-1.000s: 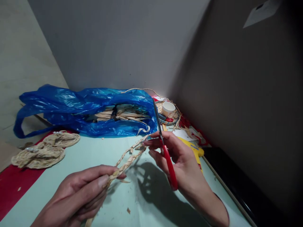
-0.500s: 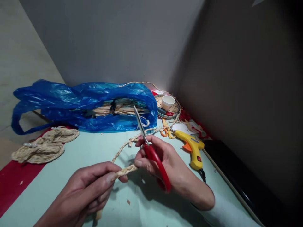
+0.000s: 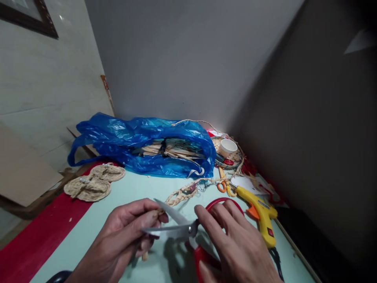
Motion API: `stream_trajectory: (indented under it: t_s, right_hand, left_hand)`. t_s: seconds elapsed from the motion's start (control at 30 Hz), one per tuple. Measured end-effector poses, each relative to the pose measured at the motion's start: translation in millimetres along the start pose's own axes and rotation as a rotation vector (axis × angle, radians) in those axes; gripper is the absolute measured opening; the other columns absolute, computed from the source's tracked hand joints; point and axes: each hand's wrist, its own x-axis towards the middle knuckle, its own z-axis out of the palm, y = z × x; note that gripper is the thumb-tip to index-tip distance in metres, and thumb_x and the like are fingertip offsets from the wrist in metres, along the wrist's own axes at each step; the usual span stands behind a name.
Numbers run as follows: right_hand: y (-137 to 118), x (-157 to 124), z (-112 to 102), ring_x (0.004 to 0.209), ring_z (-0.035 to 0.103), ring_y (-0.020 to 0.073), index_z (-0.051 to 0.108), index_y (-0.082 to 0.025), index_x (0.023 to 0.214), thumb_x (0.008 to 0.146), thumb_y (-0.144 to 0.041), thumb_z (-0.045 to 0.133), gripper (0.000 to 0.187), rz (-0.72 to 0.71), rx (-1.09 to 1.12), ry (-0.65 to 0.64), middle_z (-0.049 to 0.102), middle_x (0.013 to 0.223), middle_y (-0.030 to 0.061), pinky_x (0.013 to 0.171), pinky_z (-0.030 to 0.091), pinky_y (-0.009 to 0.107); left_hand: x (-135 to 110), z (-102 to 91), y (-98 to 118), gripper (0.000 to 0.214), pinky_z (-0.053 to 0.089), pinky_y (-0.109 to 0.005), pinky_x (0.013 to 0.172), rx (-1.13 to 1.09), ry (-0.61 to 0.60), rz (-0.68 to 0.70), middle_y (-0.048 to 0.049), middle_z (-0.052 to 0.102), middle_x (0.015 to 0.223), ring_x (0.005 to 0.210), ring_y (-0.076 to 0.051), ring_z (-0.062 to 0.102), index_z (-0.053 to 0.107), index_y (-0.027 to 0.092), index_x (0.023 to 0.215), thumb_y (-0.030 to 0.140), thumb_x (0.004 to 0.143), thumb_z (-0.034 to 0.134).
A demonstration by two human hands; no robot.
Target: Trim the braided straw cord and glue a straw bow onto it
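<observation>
Red-handled open scissors (image 3: 191,229) sit within the right hand's grip (image 3: 237,241).

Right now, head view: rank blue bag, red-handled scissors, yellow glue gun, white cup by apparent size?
Largest to smallest, by visible extent:
1. Blue bag
2. Red-handled scissors, partly hidden; nearness to the camera enlarges them
3. Yellow glue gun
4. White cup

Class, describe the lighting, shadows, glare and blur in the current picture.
Head view: right wall dims to near-black at the picture's edge; soft shadow on the mint-green table below the red-handled scissors; bright glints on the blue plastic bag; right hand slightly soft.
</observation>
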Motion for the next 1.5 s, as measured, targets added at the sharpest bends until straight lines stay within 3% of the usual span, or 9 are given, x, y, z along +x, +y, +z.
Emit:
stream_trajectory:
  t_s: [0.13, 0.27, 0.4, 0.73, 0.9, 1.37, 1.5]
  right_hand:
    - [-0.4, 2.5, -5.9, 0.075, 0.052, 0.0256, 0.056, -0.009, 0.123, 0.083, -0.024, 0.053, 0.043, -0.049, -0.091, 0.021, 0.061, 0.085, 0.0112, 0.062, 0.047, 0.036]
    - [-1.0, 3.0, -10.8, 0.073, 0.055, 0.0244, 0.057, -0.006, 0.123, 0.086, -0.021, 0.055, 0.04, -0.061, -0.13, 0.031, 0.064, 0.082, 0.0105, 0.06, 0.045, 0.036]
    - [-2.3, 2.0, -13.1, 0.071, 0.057, 0.0237, 0.058, -0.004, 0.124, 0.085, -0.019, 0.059, 0.042, -0.131, -0.195, 0.061, 0.065, 0.077, 0.0093, 0.059, 0.045, 0.036]
    - [-4.1, -0.5, -9.0, 0.063, 0.06, 0.0198, 0.062, -0.004, 0.118, 0.088, -0.01, 0.058, 0.031, -0.148, -0.224, 0.16, 0.068, 0.071, 0.0071, 0.056, 0.042, 0.033]
    - [-3.6, -2.5, -6.3, 0.063, 0.059, 0.019, 0.061, -0.003, 0.12, 0.087, -0.008, 0.058, 0.033, -0.148, -0.236, 0.13, 0.069, 0.072, 0.0074, 0.055, 0.039, 0.033]
    - [-2.9, 2.6, -9.4, 0.055, 0.055, 0.0161, 0.063, -0.003, 0.113, 0.092, -0.005, 0.049, 0.026, -0.159, -0.19, 0.079, 0.063, 0.064, 0.0038, 0.05, 0.04, 0.029]
    - [-0.4, 3.4, -7.9, 0.056, 0.056, 0.0165, 0.065, -0.008, 0.11, 0.09, -0.011, 0.051, 0.025, -0.035, -0.057, 0.08, 0.063, 0.068, 0.004, 0.048, 0.039, 0.028]
  left_hand:
    - [-5.9, 8.0, 3.4, 0.029, 0.046, -0.021, 0.051, -0.032, 0.093, 0.032, -0.0039, 0.077, 0.075, 0.054, -0.012, 0.054, 0.084, 0.024, 0.074, 0.035, 0.05, 0.095]
    - [-5.5, 11.9, 1.0, 0.022, 0.044, -0.021, 0.049, 0.062, 0.007, 0.098, -0.0051, 0.074, 0.066, 0.054, -0.013, 0.054, 0.086, 0.023, 0.078, 0.035, 0.06, 0.089]
    - [-3.7, 13.5, -1.7, 0.012, 0.043, -0.02, 0.05, 0.192, 0.0, 0.149, -0.0043, 0.068, 0.06, 0.056, -0.013, 0.051, 0.083, 0.023, 0.061, 0.034, 0.063, 0.085]
    - [-0.9, 4.7, -1.7, 0.024, 0.044, -0.02, 0.048, 0.349, -0.093, 0.151, -0.0035, 0.061, 0.061, 0.055, -0.013, 0.048, 0.079, 0.02, 0.055, 0.037, 0.072, 0.078]
    - [-3.3, 5.4, -2.5, 0.028, 0.044, -0.019, 0.049, 0.317, -0.06, 0.091, -0.0021, 0.056, 0.056, 0.055, -0.013, 0.047, 0.076, 0.018, 0.054, 0.041, 0.071, 0.078]
    - [0.8, -0.7, -7.4, 0.025, 0.042, -0.02, 0.05, 0.261, -0.044, 0.067, -0.0021, 0.061, 0.063, 0.056, -0.012, 0.047, 0.078, 0.018, 0.06, 0.04, 0.07, 0.082]
    - [-0.7, -3.2, -6.4, 0.02, 0.043, -0.019, 0.049, 0.216, -0.036, 0.098, -0.0015, 0.062, 0.062, 0.055, -0.011, 0.048, 0.079, 0.019, 0.064, 0.038, 0.068, 0.084]
